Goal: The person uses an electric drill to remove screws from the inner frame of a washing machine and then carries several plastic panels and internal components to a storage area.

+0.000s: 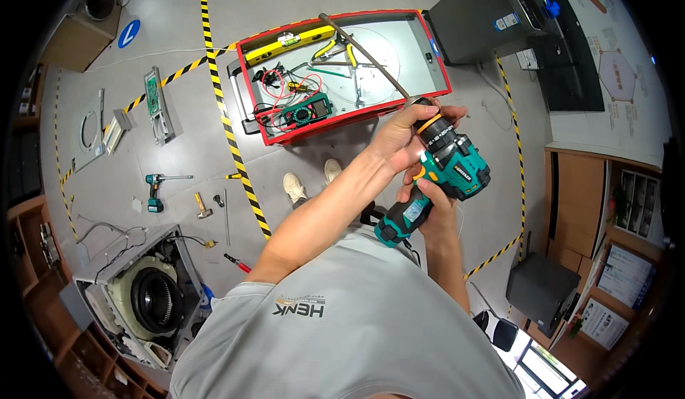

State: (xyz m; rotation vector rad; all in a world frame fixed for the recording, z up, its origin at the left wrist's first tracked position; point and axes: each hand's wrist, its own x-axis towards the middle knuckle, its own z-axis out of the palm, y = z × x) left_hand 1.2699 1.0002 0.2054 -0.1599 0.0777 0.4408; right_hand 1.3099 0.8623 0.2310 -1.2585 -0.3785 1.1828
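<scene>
A green and black cordless drill (462,171) is held up before my chest, tilted with its chuck (437,131) toward the upper left. My left hand (401,141) wraps around the chuck end, thumb and fingers on its collar. Around the grip, by the trigger, my right hand (437,210) is closed. A long, thin brownish drill bit (367,55) stretches away from the chuck, over the toolbox tray. My left fingers partly hide where it meets the chuck.
Beyond my hands, a red-rimmed tray (357,114) holds a yellow spirit level (289,44), pliers (351,55) and a green multimeter (308,111). On the left floor lie another drill (154,192), a hammer (203,206) and an opened appliance (93,278). A grey cabinet (474,24) stands far right.
</scene>
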